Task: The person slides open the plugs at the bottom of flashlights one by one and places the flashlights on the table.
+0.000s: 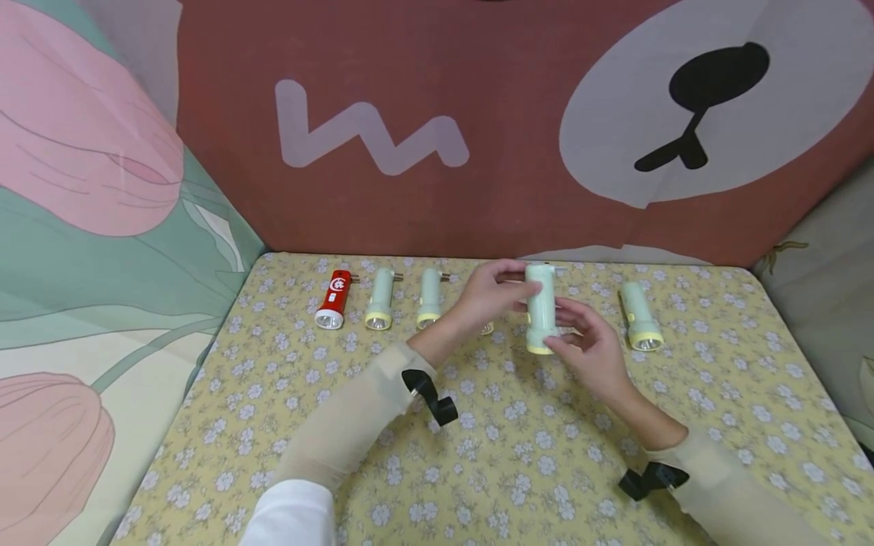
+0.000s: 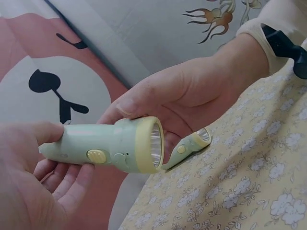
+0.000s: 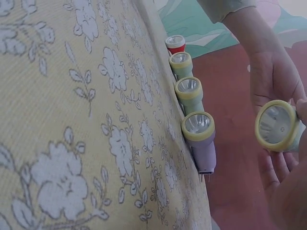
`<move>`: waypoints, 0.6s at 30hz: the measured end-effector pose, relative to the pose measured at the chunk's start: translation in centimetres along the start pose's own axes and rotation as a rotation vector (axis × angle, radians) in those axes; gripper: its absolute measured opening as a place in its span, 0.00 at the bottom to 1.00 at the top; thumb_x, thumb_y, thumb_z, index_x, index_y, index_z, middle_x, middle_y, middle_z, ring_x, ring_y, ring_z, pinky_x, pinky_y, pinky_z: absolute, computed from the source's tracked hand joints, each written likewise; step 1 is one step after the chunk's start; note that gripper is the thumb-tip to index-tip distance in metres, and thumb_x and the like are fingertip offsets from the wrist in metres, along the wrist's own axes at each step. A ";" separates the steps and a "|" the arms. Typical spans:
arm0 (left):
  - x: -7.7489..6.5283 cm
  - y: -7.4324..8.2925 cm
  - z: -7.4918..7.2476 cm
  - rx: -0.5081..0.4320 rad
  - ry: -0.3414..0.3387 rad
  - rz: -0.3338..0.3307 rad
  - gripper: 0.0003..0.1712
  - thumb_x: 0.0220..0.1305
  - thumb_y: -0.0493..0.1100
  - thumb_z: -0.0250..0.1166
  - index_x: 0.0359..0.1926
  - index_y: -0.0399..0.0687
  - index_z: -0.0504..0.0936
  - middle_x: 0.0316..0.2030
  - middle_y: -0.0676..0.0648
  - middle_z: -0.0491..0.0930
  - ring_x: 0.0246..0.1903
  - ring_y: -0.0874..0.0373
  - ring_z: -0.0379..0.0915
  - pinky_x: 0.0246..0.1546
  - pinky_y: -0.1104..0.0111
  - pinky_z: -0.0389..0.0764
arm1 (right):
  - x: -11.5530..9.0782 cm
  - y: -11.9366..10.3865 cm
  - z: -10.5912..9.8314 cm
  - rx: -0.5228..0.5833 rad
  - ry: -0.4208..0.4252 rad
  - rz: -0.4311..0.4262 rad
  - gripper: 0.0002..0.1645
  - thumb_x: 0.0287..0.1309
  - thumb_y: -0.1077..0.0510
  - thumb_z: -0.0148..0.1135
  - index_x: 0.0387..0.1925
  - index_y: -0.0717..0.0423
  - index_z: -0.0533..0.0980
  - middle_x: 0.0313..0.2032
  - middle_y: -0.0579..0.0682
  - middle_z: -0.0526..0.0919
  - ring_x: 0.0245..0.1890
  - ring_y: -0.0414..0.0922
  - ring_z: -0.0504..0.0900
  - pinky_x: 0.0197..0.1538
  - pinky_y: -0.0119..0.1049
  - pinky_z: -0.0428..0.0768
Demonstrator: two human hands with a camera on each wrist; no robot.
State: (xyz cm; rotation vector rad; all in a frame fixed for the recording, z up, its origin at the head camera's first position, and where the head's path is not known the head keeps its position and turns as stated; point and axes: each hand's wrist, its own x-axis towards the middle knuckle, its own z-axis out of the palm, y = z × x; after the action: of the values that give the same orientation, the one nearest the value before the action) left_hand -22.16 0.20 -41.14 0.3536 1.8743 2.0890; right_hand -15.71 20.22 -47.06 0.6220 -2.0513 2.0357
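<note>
A pale green flashlight (image 1: 542, 315) with a yellow rim is held up over the table, lens end down. My left hand (image 1: 493, 292) grips its tail end, where thin metal prongs stick out to the right. Thumb and fingers of my right hand (image 1: 592, 347) pinch it around the lens end. In the left wrist view a yellow switch (image 2: 97, 156) shows on its side. Its lens (image 3: 277, 125) faces the right wrist camera. Behind my left hand, a purple flashlight (image 3: 204, 151) is mostly hidden in the head view.
Left of my hands lie a red flashlight (image 1: 334, 299) and two green flashlights, one (image 1: 379, 299) beside the other (image 1: 430, 297), prongs pointing right. Another green flashlight (image 1: 640, 317) lies to the right. A flowered cloth (image 1: 492, 470) covers the table; a printed fabric wall (image 1: 505, 189) rises behind.
</note>
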 end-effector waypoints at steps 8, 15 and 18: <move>0.4 0.1 -0.4 -0.009 0.033 -0.031 0.24 0.70 0.38 0.68 0.64 0.37 0.77 0.54 0.42 0.82 0.50 0.52 0.82 0.48 0.55 0.87 | -0.2 -0.2 0.1 0.025 -0.056 -0.001 0.44 0.50 0.84 0.66 0.69 0.72 0.65 0.60 0.46 0.79 0.56 0.41 0.78 0.49 0.28 0.82; 0.5 -0.2 -0.5 -0.008 0.039 -0.052 0.27 0.71 0.39 0.67 0.67 0.37 0.74 0.58 0.40 0.80 0.53 0.50 0.81 0.52 0.51 0.85 | -0.4 0.0 0.2 0.009 -0.085 -0.011 0.46 0.49 0.86 0.64 0.71 0.72 0.63 0.64 0.47 0.76 0.58 0.41 0.77 0.52 0.28 0.81; 0.5 -0.3 -0.6 -0.005 0.046 -0.048 0.27 0.70 0.39 0.68 0.66 0.38 0.74 0.57 0.41 0.81 0.53 0.51 0.81 0.51 0.52 0.85 | -0.4 0.1 0.2 -0.009 -0.077 -0.011 0.45 0.50 0.85 0.64 0.70 0.72 0.64 0.64 0.46 0.76 0.58 0.40 0.77 0.52 0.28 0.81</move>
State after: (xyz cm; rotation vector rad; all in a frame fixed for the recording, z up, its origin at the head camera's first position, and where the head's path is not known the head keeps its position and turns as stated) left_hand -22.85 -0.10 -41.55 0.2591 1.8839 2.0871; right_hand -15.36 20.04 -47.38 0.7187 -2.0934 2.0252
